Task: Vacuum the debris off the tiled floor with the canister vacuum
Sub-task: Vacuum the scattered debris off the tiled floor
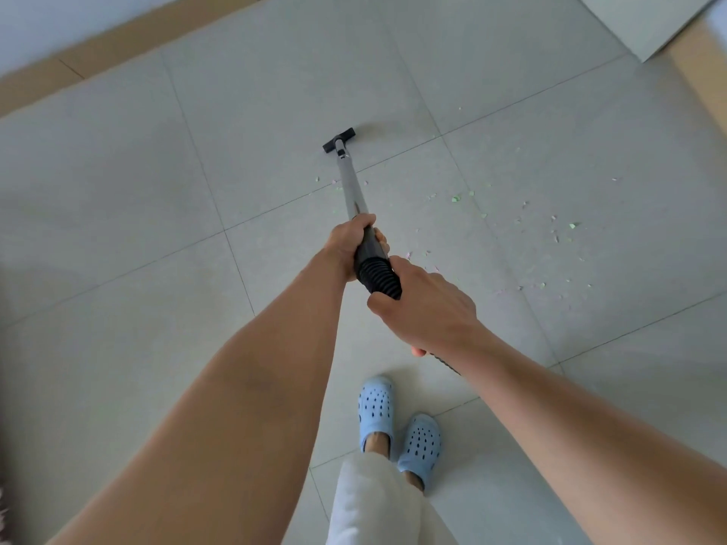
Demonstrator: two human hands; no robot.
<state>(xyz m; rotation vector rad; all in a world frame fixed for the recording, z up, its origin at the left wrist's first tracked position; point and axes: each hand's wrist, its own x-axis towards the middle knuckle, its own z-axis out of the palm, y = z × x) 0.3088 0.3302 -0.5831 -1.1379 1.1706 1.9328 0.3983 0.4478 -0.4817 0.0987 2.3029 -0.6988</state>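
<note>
Where tiles meet, black nozzle (pixel 339 140), silver wand (pixel 351 182).

Pale grey floor tiles (pixel 118 190) meet a tan skirting (pixel 118 41).

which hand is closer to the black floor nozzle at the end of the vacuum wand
Left. The left hand grips the wand higher up, nearer the floor nozzle. The right hand holds the ribbed hose behind it, farther from the nozzle.

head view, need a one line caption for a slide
Both hands, left hand and right hand, grip the vacuum wand, nozzle on tiled floor beside green scraps.
</note>
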